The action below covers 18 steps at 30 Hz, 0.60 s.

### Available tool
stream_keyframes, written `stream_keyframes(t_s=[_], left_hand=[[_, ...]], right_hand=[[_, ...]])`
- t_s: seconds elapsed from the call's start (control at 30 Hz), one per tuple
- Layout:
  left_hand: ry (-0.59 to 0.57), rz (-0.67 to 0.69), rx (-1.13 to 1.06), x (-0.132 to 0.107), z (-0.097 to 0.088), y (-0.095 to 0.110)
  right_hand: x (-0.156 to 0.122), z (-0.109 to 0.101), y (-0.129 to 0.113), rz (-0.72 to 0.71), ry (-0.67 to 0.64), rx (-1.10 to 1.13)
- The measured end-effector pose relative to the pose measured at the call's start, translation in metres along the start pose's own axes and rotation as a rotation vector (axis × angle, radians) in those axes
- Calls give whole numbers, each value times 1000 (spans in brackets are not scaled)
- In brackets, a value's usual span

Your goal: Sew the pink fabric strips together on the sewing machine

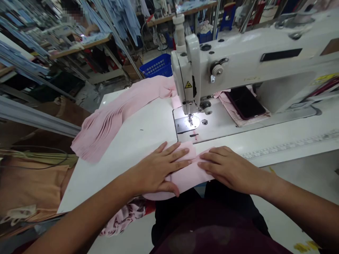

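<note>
A pink fabric piece lies at the table's front edge, its near side hanging slightly over. My left hand rests flat on it with the fingers spread. From the other side, my right hand lies on the same piece, fingers stretched and close together; its thumb is hidden. Between the fingertips a fold or overlapping layer shows in the cloth. Just beyond my hands stands a white sewing machine, its lit needle and presser foot over the metal plate, with no cloth under them.
A fanned stack of pink pieces lies along the table's left side. Under the machine arm, a dark phone rests on folded pink cloth. Tan fabric is at left. Beyond are a blue basket and a co-worker at another table.
</note>
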<state>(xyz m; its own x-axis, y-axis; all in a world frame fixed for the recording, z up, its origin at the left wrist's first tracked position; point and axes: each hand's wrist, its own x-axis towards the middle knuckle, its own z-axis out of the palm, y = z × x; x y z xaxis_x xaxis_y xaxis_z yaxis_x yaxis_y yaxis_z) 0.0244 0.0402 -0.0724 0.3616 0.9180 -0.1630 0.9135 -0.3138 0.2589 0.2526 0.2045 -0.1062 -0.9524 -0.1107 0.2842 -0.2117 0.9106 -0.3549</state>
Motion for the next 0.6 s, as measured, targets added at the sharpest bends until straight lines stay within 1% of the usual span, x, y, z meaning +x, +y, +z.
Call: stream_keyframes(t_s=[0.07,0.1,0.13,0.2,0.23,0.27,0.3,0.37,0.43,0.5,0.6], left_hand=[[32,9,-37,-1,-5,-8],[80,-19,-56,1,-9,-11],[150,-83,-69,4,-12,-13],[299,-277,-80,15,-19,-14],[338,-362,-83,21,-21,-13],[336,-420,-85,28,-22,-12],[303,-448,-91,35,-22,-11],[196,-469,-137,45,-18,-8],[137,-519,-224,50,-13,-8],[151,-560,-314,49,-7,-8],[236,-546,-414,41,-6,-6]], right_hand=[[1,2,-3,13,23,-23],[1,3,-5,21,32,-38],[2,4,-6,30,36,-51],[3,5,-7,44,34,-71],[3,5,-7,49,31,-79],[3,5,-7,53,31,-85],[3,5,-7,54,31,-89],[2,5,-6,51,25,-93],[0,4,-5,29,12,-94],[-2,4,-5,1,10,-106],[-6,3,-6,-33,48,-114]])
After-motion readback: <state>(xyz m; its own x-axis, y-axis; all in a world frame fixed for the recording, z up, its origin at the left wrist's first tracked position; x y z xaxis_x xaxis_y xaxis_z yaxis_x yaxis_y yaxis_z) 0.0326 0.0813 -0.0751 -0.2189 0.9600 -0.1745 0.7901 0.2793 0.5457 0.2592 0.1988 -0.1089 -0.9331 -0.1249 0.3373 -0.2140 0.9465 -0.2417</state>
